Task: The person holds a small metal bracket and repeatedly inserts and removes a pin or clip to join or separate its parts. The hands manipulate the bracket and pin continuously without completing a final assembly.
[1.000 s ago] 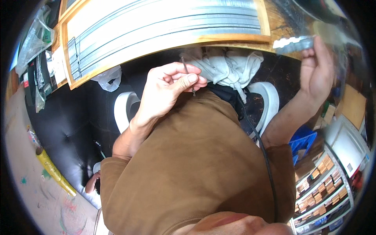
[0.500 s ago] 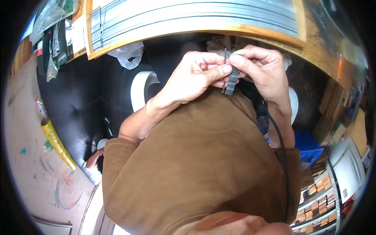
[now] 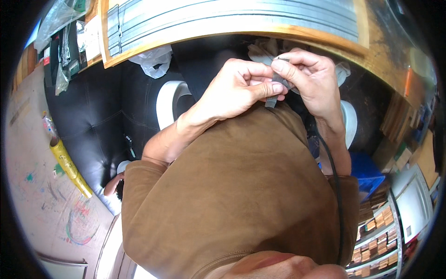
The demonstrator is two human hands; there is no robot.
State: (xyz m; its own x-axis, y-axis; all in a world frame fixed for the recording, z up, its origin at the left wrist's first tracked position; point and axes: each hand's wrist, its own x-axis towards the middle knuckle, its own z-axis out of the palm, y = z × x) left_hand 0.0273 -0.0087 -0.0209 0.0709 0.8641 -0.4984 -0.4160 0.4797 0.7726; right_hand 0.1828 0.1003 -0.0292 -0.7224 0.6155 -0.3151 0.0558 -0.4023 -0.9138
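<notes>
In front of my chest, both hands are closed around a small dark grey notched strip [image 3: 271,102]. My left hand [image 3: 234,88] pinches its lower part between thumb and fingers, and the strip's squared end pokes out below. Higher up, my right hand [image 3: 313,83] grips the upper end with thumb and forefinger. Much of the strip is hidden behind my fingers, so its exact kind cannot be made out. Beyond my hands, several long grey strips [image 3: 227,18] lie side by side in a wood-framed tray [image 3: 104,39] on the table.
A white plastic bag [image 3: 155,64] hangs below the table edge. White armrests [image 3: 163,109] flank me. A black cable [image 3: 333,169] runs past my right arm. At left are a yellow tube [image 3: 69,168] and another person's arm [image 3: 111,186]; at right, a blue bin [image 3: 366,174] and wood-filled shelves [image 3: 383,225].
The strip has turned between my fingers, and less of its length shows below my left thumb. My left thumb has shifted slightly right and down over it. Both hands keep their hold.
</notes>
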